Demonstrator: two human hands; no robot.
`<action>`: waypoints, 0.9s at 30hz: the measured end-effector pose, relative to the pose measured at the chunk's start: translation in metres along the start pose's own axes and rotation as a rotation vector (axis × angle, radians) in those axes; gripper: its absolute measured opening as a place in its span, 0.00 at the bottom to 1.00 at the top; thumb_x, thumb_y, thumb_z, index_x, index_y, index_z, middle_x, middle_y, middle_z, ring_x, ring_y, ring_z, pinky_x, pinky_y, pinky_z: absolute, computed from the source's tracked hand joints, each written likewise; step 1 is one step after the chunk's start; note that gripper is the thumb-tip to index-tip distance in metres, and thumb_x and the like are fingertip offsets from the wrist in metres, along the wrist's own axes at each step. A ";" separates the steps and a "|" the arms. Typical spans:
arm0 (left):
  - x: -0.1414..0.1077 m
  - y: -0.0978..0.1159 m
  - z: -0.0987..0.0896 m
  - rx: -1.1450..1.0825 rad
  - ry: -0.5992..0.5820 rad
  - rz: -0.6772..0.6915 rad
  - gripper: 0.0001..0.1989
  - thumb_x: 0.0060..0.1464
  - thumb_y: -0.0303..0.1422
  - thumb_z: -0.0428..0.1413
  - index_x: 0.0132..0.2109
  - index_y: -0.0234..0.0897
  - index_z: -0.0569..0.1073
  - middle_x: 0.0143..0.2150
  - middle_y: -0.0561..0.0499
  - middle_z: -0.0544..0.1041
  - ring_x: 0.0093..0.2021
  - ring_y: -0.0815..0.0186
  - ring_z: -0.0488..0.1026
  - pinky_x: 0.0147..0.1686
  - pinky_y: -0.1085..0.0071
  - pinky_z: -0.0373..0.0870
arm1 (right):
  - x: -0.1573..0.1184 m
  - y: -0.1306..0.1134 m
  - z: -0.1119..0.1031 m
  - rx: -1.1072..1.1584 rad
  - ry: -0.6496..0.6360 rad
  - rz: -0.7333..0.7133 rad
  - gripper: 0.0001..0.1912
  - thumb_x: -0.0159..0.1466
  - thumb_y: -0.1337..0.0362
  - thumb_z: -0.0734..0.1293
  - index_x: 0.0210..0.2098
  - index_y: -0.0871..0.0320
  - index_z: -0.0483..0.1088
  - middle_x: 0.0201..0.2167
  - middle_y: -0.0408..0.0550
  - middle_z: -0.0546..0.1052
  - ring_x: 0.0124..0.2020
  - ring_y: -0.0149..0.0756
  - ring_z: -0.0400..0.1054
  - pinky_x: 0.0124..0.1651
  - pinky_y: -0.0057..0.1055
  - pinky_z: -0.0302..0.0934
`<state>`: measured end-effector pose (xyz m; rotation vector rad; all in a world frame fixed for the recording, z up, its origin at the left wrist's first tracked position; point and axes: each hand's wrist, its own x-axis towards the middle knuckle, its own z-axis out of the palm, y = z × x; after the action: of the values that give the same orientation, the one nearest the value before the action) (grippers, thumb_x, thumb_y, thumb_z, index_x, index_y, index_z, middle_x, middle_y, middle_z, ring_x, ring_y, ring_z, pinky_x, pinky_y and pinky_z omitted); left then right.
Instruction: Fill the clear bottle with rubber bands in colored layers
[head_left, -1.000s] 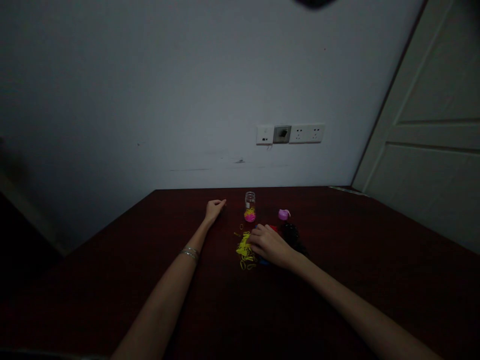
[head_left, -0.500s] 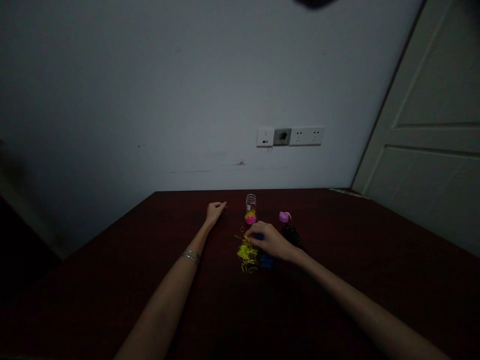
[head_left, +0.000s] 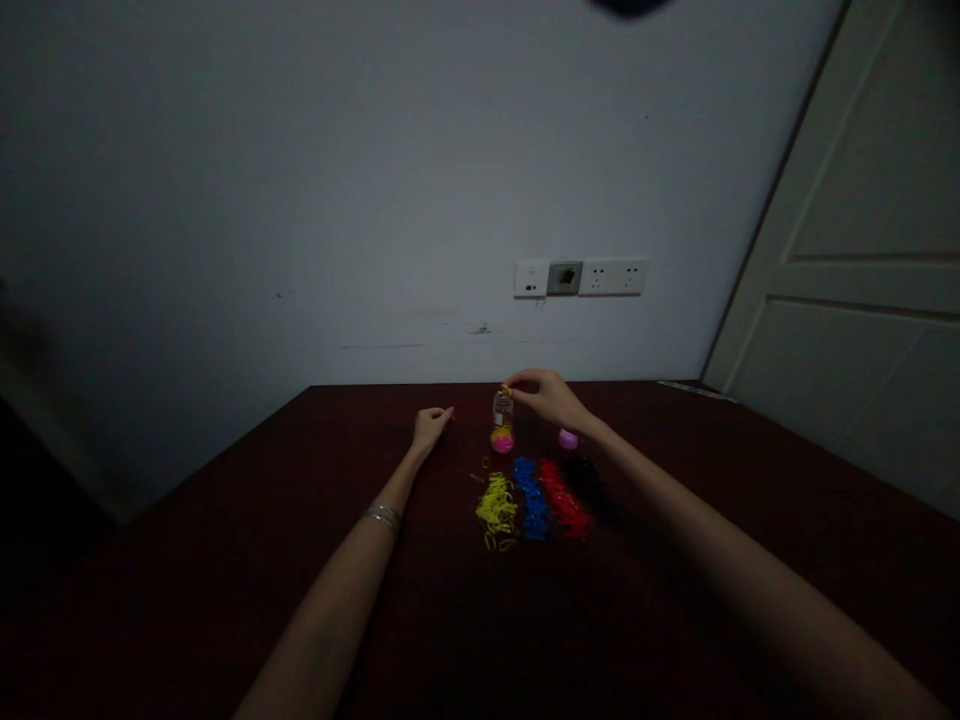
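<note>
My right hand [head_left: 549,397] pinches a few small yellow rubber bands [head_left: 506,391] at the mouth of a clear glass jar [head_left: 503,406]. The upright jar holds pink bands at the bottom with yellow ones on top. To the left of the jar, my left hand [head_left: 430,428] rests on the table with its fingers curled closed; I see nothing in it. In front of the jar lie a pile of yellow rubber bands [head_left: 496,504], then a blue pile [head_left: 532,500], a red pile [head_left: 564,500] and a dark pile [head_left: 585,478], side by side.
A purple cap [head_left: 568,439] lies right of the jar, beyond the dark pile and near my right wrist. The dark red table [head_left: 262,560] meets a pale wall [head_left: 390,200] with sockets [head_left: 611,278]. A white door [head_left: 862,220] stands at the right.
My right hand has moved from the yellow pile up to the jar's mouth, carrying yellow bands. The blue and red piles now show uncovered. My left hand has stayed in place.
</note>
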<state>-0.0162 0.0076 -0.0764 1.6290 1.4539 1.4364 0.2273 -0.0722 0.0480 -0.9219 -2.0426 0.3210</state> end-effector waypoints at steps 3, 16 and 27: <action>-0.001 0.002 0.000 -0.002 -0.004 -0.010 0.21 0.41 0.49 0.55 0.22 0.32 0.72 0.14 0.55 0.63 0.18 0.72 0.58 0.21 0.75 0.51 | 0.010 0.010 -0.001 -0.026 -0.039 0.021 0.08 0.56 0.68 0.64 0.32 0.61 0.74 0.32 0.48 0.78 0.35 0.33 0.70 0.41 0.30 0.62; 0.001 -0.001 0.000 0.005 -0.005 0.003 0.21 0.42 0.48 0.54 0.22 0.32 0.73 0.14 0.55 0.64 0.18 0.72 0.58 0.21 0.75 0.52 | 0.018 0.018 0.007 -0.082 -0.091 0.077 0.08 0.55 0.70 0.65 0.33 0.63 0.75 0.30 0.50 0.78 0.32 0.33 0.70 0.37 0.29 0.62; 0.002 -0.001 0.000 0.019 0.003 0.017 0.21 0.42 0.48 0.54 0.21 0.32 0.73 0.15 0.54 0.65 0.19 0.71 0.59 0.21 0.74 0.52 | 0.020 0.017 0.006 -0.105 -0.045 0.049 0.07 0.53 0.70 0.66 0.31 0.61 0.76 0.30 0.48 0.78 0.32 0.33 0.70 0.37 0.28 0.62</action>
<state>-0.0167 0.0098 -0.0766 1.6554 1.4626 1.4389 0.2239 -0.0452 0.0475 -1.0384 -2.0970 0.2651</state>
